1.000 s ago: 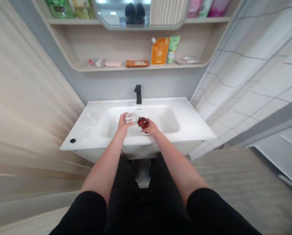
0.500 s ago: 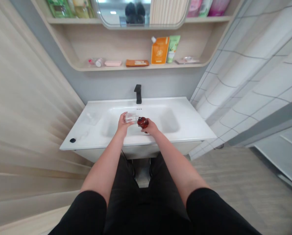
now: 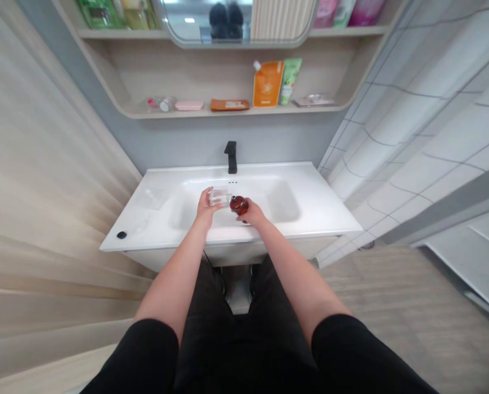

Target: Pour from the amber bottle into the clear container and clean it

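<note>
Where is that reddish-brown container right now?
In the head view, the reddish-brown container is in the person's right hand, over the sink, just right of the clear container in the left hand.

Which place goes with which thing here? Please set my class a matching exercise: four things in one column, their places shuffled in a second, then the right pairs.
Things
1. Clear container
2. Reddish-brown bottle
3. Black faucet
4. Orange pouch

Places
A. Behind the basin
B. Held in the left hand
C. Upright on the shelf
D. Held in the right hand

Pairs: 1-B, 2-D, 3-A, 4-C
</note>
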A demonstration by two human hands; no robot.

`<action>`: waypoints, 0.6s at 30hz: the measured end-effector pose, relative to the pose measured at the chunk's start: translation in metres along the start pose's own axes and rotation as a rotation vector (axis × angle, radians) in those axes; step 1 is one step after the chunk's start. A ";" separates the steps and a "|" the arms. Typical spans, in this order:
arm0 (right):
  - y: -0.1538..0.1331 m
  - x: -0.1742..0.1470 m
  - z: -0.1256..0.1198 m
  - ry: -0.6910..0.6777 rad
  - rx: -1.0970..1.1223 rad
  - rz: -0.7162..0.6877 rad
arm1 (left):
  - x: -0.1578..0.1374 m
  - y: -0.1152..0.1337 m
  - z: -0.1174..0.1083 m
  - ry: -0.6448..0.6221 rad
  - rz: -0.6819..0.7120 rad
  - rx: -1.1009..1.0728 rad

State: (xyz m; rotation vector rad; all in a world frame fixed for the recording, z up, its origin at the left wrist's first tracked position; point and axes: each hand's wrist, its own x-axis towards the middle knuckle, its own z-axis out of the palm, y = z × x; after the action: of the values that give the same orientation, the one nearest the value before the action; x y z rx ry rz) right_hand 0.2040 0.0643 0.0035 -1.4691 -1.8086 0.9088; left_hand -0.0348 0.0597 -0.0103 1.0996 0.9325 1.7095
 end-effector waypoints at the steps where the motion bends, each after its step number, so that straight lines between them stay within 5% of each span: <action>1: -0.001 0.000 0.000 0.003 -0.007 0.001 | 0.000 0.001 0.001 0.005 0.000 -0.001; 18: 0.000 0.001 0.000 -0.021 -0.028 0.004 | 0.000 0.001 0.000 0.024 -0.005 -0.004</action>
State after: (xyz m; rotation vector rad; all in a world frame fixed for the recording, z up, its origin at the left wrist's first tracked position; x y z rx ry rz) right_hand 0.2039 0.0651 0.0035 -1.4860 -1.8409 0.9075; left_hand -0.0354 0.0598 -0.0097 1.0756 0.9455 1.7228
